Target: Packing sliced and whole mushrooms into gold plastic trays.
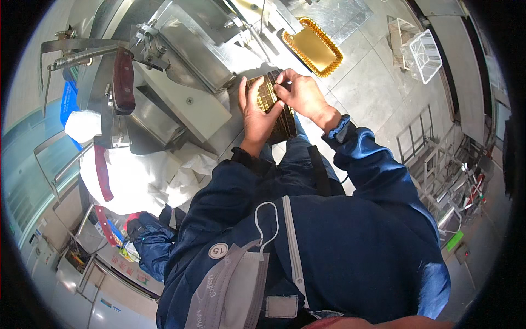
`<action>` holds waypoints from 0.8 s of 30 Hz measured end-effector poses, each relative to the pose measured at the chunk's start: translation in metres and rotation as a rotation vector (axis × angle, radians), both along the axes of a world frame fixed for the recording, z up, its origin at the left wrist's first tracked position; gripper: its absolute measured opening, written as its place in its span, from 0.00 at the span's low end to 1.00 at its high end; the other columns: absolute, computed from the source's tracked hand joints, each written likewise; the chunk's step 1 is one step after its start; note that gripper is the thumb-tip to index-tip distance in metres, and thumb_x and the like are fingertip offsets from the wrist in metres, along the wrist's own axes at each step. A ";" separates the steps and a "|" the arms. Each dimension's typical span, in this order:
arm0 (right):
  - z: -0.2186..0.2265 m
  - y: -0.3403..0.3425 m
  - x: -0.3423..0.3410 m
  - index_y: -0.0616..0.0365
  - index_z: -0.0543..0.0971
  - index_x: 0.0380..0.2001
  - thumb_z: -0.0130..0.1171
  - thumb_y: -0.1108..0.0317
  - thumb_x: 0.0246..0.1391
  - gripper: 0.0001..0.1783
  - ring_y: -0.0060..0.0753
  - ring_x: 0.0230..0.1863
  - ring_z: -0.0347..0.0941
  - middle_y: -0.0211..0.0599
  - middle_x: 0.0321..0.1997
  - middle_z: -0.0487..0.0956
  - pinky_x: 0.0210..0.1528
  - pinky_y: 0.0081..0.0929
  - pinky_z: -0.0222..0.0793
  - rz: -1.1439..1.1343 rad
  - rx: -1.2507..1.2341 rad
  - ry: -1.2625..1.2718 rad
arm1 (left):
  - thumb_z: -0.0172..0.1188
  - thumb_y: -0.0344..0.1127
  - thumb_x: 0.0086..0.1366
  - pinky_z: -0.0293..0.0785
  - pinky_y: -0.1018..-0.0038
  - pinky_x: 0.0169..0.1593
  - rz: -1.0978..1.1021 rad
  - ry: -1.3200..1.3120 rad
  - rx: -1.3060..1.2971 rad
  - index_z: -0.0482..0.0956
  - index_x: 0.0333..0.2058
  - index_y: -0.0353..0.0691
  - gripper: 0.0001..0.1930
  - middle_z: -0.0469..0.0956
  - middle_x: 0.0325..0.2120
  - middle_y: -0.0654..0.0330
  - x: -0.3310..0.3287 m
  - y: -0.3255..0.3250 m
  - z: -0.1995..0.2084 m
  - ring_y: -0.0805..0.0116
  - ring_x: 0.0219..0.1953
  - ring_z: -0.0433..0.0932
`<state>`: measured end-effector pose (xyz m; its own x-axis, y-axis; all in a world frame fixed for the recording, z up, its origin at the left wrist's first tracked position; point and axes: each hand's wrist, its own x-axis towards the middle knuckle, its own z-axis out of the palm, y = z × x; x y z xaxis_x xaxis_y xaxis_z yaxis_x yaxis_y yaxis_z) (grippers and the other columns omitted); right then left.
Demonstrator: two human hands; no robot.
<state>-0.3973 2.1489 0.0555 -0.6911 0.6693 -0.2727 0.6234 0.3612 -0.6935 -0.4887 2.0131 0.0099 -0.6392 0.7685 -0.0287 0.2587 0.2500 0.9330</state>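
Observation:
In front of my waist stands a dark brown, box-shaped thing with shiny gold lines [267, 94]; I cannot tell whether it is one box or a stack of thin pieces. From its left side my left hand [257, 112] grips it, thumb on the near edge and fingers along the side. My right hand [304, 94] is bent over its far right part, thumb and fingertips closed at the edge. What lies under the right fingertips is hidden. Beyond the hands is a gold tray with a scalloped rim [300, 55].
Steel machinery with a dark red handle [124, 81] stands close on my left, beside a pale board [189, 101] and white cloth [131, 175]. Far right is a white plastic basket [424, 56]. Metal racks [433, 164] stand on the tiled floor at my right.

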 end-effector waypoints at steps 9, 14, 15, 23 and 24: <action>-0.009 -0.002 0.004 0.54 0.81 0.40 0.59 0.66 0.56 0.10 0.51 0.30 0.82 0.49 0.27 0.82 0.38 0.41 0.78 -0.022 -0.088 0.090 | 0.76 0.31 0.48 0.58 0.60 0.70 0.006 -0.098 0.029 0.68 0.63 0.48 0.42 0.50 0.69 0.46 -0.001 0.000 -0.003 0.48 0.68 0.58; -0.003 -0.002 0.003 0.53 0.85 0.36 0.59 0.62 0.56 0.10 0.46 0.28 0.82 0.48 0.27 0.83 0.38 0.38 0.78 0.015 -0.103 0.024 | 0.76 0.29 0.48 0.59 0.60 0.69 0.007 -0.119 0.050 0.68 0.63 0.48 0.42 0.50 0.69 0.47 0.000 0.000 -0.004 0.49 0.68 0.59; -0.005 -0.002 0.003 0.54 0.85 0.35 0.60 0.61 0.56 0.11 0.46 0.28 0.82 0.48 0.26 0.82 0.38 0.38 0.78 0.008 -0.106 0.052 | 0.76 0.29 0.47 0.59 0.60 0.69 0.008 -0.133 0.054 0.68 0.63 0.49 0.42 0.49 0.70 0.47 0.000 0.000 -0.004 0.49 0.68 0.59; 0.001 0.002 -0.002 0.60 0.85 0.36 0.63 0.63 0.57 0.11 0.37 0.31 0.82 0.46 0.31 0.84 0.39 0.32 0.76 0.014 -0.218 -0.055 | 0.76 0.29 0.47 0.60 0.60 0.69 0.012 -0.122 0.029 0.68 0.63 0.50 0.42 0.49 0.70 0.48 0.000 -0.002 -0.004 0.49 0.68 0.59; -0.001 0.002 -0.001 0.60 0.86 0.36 0.63 0.63 0.58 0.11 0.36 0.31 0.82 0.46 0.30 0.84 0.39 0.31 0.76 0.023 -0.201 -0.026 | 0.76 0.30 0.47 0.60 0.60 0.69 0.013 -0.121 0.029 0.68 0.63 0.50 0.42 0.49 0.70 0.48 0.000 -0.002 -0.003 0.49 0.68 0.59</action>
